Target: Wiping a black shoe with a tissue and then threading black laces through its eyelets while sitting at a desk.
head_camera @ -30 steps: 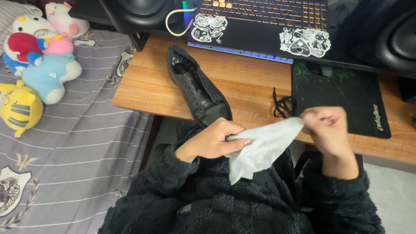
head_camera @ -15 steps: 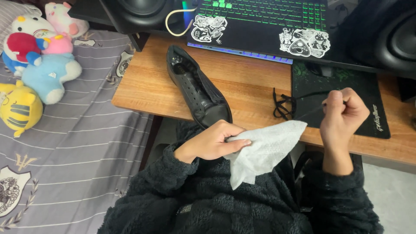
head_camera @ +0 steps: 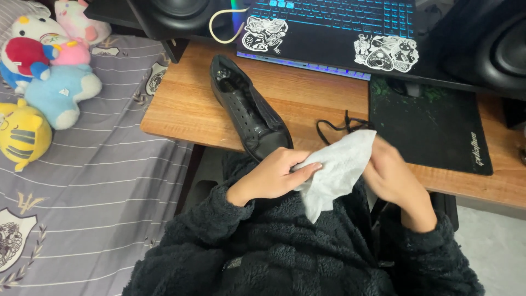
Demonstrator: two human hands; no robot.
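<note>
Wooden surface (head_camera: 186, 104) carries a black shoe (head_camera: 249, 112), a loose black lace (head_camera: 334, 125), a dark mouse pad (head_camera: 433, 123) and a laptop (head_camera: 334, 27), with a striped bed (head_camera: 93, 181) alongside. Just below the shoe's toe, the left hand (head_camera: 271, 175) and right hand (head_camera: 392, 178) hold a white wipe (head_camera: 337, 167) between them, fingers clamped on its cloth.

Bare desk (head_camera: 181, 104) is left open to the left of the black shoe (head_camera: 249, 109). Passage straight ahead is blocked by the laptop (head_camera: 329, 27), and the gap between shoe and mouse pad (head_camera: 427, 126) is cluttered by loose black laces (head_camera: 334, 125).
</note>
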